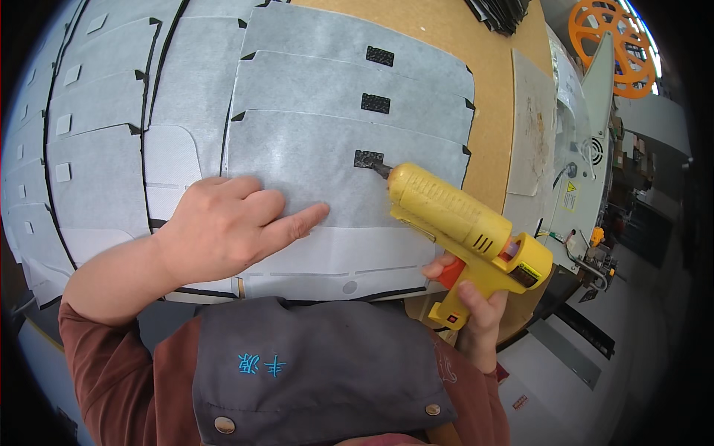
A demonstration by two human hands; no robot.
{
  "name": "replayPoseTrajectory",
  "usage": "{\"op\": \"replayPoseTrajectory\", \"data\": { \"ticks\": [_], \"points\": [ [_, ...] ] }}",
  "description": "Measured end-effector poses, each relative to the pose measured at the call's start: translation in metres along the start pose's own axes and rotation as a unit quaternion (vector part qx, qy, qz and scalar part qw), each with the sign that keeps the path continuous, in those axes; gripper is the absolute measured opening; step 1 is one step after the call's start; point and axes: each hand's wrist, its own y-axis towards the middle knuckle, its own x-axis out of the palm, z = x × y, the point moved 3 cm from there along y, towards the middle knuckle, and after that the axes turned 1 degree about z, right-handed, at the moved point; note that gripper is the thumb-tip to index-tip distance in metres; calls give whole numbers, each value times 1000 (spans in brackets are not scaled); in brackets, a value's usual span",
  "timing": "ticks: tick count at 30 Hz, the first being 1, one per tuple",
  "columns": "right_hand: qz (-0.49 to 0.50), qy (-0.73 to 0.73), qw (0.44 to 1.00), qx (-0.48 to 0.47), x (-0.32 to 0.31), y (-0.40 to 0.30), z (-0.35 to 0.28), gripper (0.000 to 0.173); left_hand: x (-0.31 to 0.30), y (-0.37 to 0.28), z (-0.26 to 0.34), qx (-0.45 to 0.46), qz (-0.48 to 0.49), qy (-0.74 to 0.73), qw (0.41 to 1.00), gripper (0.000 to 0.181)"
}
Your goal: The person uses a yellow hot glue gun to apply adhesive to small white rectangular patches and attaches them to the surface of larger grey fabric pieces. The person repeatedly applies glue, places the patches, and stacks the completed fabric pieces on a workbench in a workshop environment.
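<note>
My right hand grips a yellow hot glue gun by its handle, a finger at the red trigger. The dark nozzle points up and left at a black rectangular patch on the nearest grey-white fabric sheet. Nozzle and patch meet in the picture; whether they touch is hard to tell. On the same sheet rests my left hand, one digit stretched right and the others curled, with no object visible in it. Its underside is hidden. Two more black patches sit on overlapping sheets farther up.
To the left, more overlapping sheets bear small white squares. A brown board lies under the right edge. Dark pieces are stacked at the top. Equipment with wires and an orange reel stand at right.
</note>
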Motion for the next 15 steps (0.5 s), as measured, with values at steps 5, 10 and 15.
{"op": "replayPoseTrajectory", "data": {
  "ticks": [5, 10, 15],
  "points": [
    [-20, -2, 1000, -11, -6, 0, 2, 57, 0, 1, 0, -3, 9, 2, 1000, 45],
    [9, 12, 999, -32, -5, 2, 4, 56, -1, 1, 1, -1, 8, 13, 1000, 45],
    [-4, -10, 1000, -17, -6, 7, 3, 57, 0, 1, 0, -3, 9, 6, 1000, 45]
  ]
}}
